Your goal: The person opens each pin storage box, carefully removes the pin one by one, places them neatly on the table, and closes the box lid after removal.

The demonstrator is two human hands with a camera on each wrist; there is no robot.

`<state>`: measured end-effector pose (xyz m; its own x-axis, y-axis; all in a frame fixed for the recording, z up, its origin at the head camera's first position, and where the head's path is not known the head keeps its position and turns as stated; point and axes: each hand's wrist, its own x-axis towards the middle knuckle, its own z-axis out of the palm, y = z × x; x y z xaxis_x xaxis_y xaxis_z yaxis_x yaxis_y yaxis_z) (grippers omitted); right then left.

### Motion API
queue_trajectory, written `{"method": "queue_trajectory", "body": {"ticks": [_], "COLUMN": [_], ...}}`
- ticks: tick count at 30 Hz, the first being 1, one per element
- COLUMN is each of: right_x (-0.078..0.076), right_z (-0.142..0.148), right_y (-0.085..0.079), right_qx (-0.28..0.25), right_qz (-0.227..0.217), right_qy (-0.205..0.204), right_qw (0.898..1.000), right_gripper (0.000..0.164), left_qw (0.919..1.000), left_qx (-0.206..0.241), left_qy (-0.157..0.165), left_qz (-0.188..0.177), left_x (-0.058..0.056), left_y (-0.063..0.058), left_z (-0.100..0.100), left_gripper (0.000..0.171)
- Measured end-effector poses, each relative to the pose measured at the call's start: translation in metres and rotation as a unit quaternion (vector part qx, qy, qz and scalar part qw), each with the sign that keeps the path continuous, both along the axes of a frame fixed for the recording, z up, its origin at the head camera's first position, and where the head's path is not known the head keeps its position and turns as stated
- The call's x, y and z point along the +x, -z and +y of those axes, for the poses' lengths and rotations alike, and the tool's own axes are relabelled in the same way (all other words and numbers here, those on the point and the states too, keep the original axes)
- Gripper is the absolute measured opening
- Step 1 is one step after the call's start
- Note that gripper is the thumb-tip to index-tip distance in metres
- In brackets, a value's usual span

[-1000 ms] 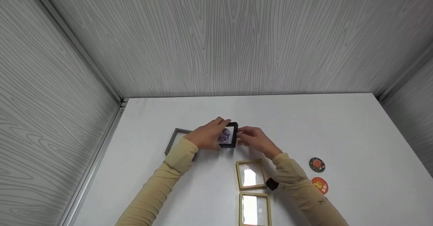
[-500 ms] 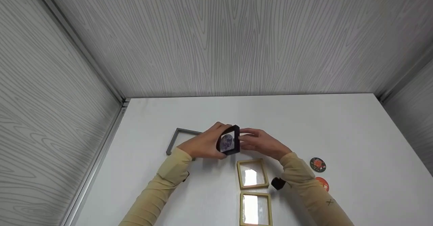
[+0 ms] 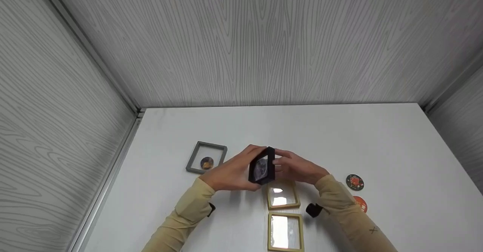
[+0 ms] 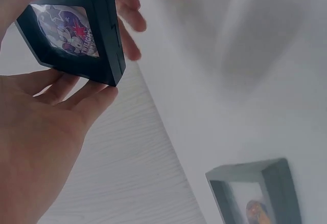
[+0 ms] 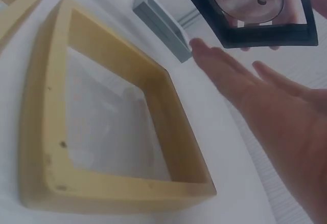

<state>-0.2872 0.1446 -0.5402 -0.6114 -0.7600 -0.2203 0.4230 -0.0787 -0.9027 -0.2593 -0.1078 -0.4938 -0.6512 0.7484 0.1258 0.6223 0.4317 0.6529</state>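
My left hand grips a small black display frame, thumb and fingers on opposite edges, and it is tilted above the table. Through the frame's clear film shows a round pin badge with a purple cartoon print. In the right wrist view the badge's back shows its pin. My right hand is at the frame's right side with fingers loosely extended, fingertips right at the edge. A yellow frame lies just below this hand.
A grey frame with a round badge inside lies to the left. Nearer the front is a second yellow frame. On the right lie a dark round badge and a red one, partly behind the sleeve.
The black frame has moved right and toward me in my left hand and turned from nearly flat to steeply tilted. My right hand has shifted along with it, uncovering the grey frame.
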Motion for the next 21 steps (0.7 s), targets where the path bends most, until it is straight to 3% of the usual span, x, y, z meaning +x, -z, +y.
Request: {"method": "queue_trajectory", "body": {"ticks": [6,11,21], "right_x": [0.011,0.02,0.036], "right_z": [0.0,0.001,0.004], "right_y": [0.003,0.006,0.007], "right_qx": [-0.017,-0.017,0.006], "right_qz": [0.037,0.044,0.06], "right_qy": [-0.024,-0.03,-0.037], "right_qw": [0.999,0.998,0.997], "right_gripper": [0.06,0.058,0.058], "left_qw": [0.9999,0.9996,0.9988], "left_qx": [-0.001,0.004,0.015], "left_qy": [-0.012,-0.02,-0.045], "left_qz": [-0.012,-0.02,0.012], "left_x": [0.017,0.029,0.05], "left_y": [0.001,0.005,0.013], "left_z": [0.002,0.003,0.006], "left_gripper": [0.101,0.104,0.104]}}
